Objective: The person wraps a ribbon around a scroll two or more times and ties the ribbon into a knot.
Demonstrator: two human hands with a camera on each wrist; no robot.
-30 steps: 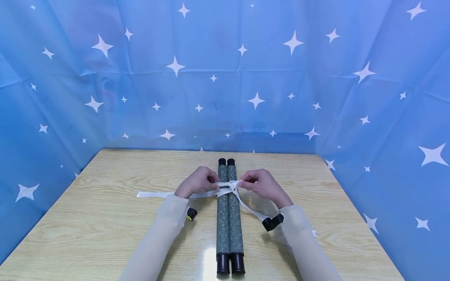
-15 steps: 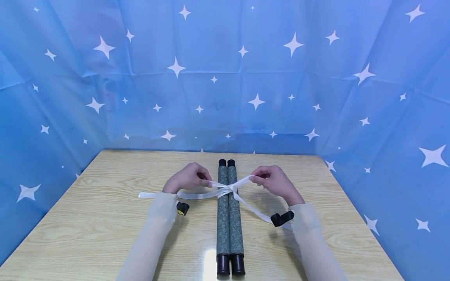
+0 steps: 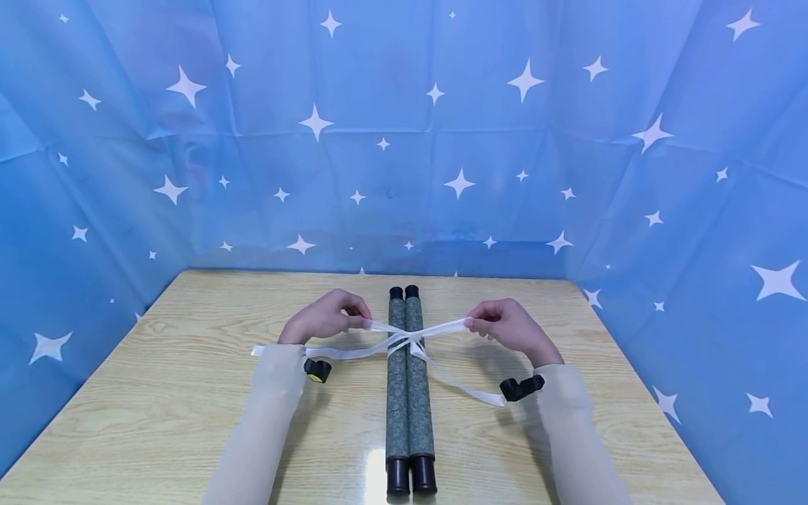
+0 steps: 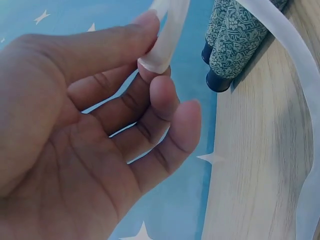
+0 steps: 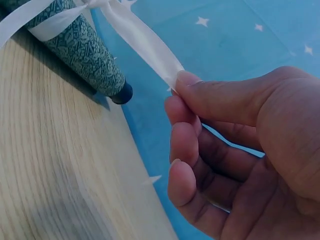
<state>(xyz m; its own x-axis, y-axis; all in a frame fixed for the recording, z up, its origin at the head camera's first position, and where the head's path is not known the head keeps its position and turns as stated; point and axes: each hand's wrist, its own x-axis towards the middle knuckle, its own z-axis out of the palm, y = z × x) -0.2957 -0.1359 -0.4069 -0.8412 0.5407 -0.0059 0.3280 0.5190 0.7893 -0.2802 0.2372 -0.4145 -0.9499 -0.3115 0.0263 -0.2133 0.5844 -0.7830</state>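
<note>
Two scrolls (image 3: 407, 393) in green patterned cloth with dark end knobs lie side by side on the table. A white ribbon (image 3: 442, 328) goes round both and crosses in a knot (image 3: 412, 338) on top. To the left of the scrolls, my left hand (image 3: 328, 315) pinches a folded loop of the ribbon (image 4: 167, 40) between thumb and forefinger. My right hand (image 3: 508, 328) pinches another stretch of ribbon (image 5: 145, 45) on the other side, and both stretches are drawn out sideways above the table. Two loose tails trail left and lower right.
The wooden table (image 3: 158, 393) reaches back to a blue curtain (image 3: 391, 161) with white stars, which also hangs along both sides. Small black wrist cameras (image 3: 521, 388) sit at both cuffs.
Both hands have moved apart, left hand leftward and right hand rightward, stretching the ribbon loops out from the scrolls. The knot has drawn smaller. The scrolls have barely shifted.
</note>
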